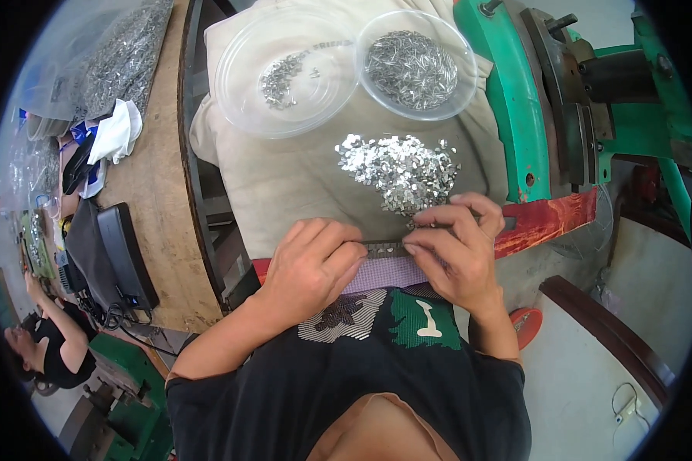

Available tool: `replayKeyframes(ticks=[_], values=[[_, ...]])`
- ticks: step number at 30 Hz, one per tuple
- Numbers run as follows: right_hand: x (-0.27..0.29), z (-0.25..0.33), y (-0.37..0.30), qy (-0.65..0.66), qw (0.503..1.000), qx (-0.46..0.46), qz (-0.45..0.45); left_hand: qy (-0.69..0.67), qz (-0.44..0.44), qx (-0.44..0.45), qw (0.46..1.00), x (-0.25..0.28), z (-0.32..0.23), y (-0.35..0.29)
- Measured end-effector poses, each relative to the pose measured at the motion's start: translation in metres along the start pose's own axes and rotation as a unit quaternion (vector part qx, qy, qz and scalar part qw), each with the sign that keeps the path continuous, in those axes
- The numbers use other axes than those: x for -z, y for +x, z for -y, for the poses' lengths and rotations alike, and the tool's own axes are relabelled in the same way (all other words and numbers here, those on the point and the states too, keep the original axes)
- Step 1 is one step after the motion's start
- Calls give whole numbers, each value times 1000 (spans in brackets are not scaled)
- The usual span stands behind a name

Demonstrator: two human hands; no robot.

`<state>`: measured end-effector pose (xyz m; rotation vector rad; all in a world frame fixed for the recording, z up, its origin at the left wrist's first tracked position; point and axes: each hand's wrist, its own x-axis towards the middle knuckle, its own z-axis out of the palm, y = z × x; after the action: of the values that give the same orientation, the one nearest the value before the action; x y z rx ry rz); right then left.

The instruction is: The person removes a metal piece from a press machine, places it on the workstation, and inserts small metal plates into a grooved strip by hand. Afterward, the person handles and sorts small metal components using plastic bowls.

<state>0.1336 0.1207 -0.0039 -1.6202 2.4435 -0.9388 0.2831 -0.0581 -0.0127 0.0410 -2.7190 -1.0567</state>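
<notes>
A loose pile of small shiny silver discs (pixel 400 169) lies on the beige cloth (pixel 277 177) in front of me. Below it, a narrow dark strip (pixel 383 250) with a few small pale pieces along it runs between my hands. My left hand (pixel 311 257) is closed at the strip's left end, its fingers bent and fingertips hidden. At the right end, my right hand (pixel 457 250) has thumb and index finger brought together, the other fingers curled over the pile's lower edge. Whatever either hand pinches is too small or hidden to make out.
Beyond the pile stand a clear tub (pixel 415 73) of thin metal pins and a shallow clear dish (pixel 242 92) with some small metal parts. A green machine (pixel 523 115) rises at right. At left, a wooden table (pixel 161 177) carries a black device (pixel 124 253); another person sits far left.
</notes>
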Motion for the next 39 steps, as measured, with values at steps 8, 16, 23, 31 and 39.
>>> replayKeyframes(ticks=[8, 16, 23, 31, 39], values=[[-7, 1, -12, 1, 1000, -18, -10, -29, -26, 21, 999, -5, 1, 0], [-20, -6, 21, -65, 997, 34, -25, 19, 15, 21, 999, -1, -2, -1], [-19, -3, 28, -65, 997, 45, 15, 29, 23, 38, 999, 9, -1, -7], [-19, -2, 28, -16, 999, 21, 26, 18, -7, -6, 1000, 0, -3, -3], [-16, 2, 21, -59, 998, 0, 13, 18, -25, -24, 999, -2, -2, -1]])
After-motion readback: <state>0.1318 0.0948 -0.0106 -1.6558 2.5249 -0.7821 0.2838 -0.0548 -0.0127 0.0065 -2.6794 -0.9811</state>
